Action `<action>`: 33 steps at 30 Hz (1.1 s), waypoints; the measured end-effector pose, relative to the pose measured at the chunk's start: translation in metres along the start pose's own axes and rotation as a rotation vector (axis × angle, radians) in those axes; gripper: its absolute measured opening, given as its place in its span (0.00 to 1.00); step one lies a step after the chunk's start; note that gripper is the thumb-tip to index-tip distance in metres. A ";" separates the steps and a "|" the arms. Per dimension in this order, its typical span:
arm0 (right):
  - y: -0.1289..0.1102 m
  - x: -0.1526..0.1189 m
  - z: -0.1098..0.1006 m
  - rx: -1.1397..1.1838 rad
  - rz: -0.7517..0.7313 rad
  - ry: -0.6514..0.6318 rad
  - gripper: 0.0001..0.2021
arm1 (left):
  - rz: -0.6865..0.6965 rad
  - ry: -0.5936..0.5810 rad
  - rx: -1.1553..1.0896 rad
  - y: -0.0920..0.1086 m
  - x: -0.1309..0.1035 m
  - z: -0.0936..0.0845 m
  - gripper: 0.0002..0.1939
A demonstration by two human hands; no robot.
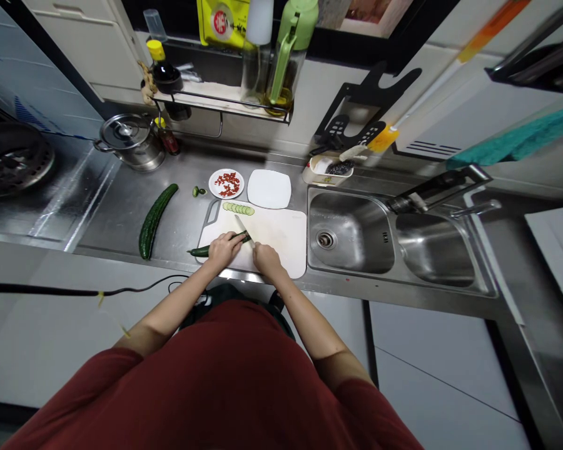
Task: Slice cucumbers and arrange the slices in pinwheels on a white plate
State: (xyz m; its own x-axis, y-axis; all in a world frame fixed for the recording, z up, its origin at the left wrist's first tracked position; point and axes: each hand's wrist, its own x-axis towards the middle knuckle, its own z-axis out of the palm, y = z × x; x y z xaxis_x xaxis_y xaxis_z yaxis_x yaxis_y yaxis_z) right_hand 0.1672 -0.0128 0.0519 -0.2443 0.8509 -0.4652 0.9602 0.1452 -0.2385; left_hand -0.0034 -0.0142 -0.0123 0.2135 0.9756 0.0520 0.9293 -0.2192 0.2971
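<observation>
A dark green cucumber (pixel 199 252) lies across the front of the white cutting board (pixel 281 234). My left hand (pixel 224 250) is closed over it, holding it down near its cut end. In my right hand (pixel 266 258) is a knife (pixel 244 229), gripped by the handle, its pale blade at the cucumber's right end. A row of cucumber slices (pixel 238 209) lies along the board's far edge. Behind the board are a white plate of chopped red pieces (pixel 227 184), a bare white plate (pixel 269 189) and small cucumber end pieces (pixel 197 191).
A whole cucumber (pixel 156 220) lies on the steel counter to the left. Farther back stand a lidded pot (pixel 130 140) and a small red bottle (pixel 169 138). A double sink (pixel 351 231) adjoins the board's right side. Bottles stand on the wall rack (pixel 220 99).
</observation>
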 end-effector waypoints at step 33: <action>0.001 0.006 0.010 -0.003 -0.005 0.030 0.14 | -0.001 -0.007 -0.015 -0.001 0.001 0.000 0.19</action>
State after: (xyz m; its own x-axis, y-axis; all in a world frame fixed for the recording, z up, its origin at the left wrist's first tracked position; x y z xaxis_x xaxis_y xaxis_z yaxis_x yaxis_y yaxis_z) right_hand 0.1650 -0.0122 0.0405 -0.2450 0.8648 -0.4383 0.9594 0.1510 -0.2383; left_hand -0.0040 -0.0132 -0.0129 0.2145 0.9757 0.0448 0.9250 -0.2176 0.3116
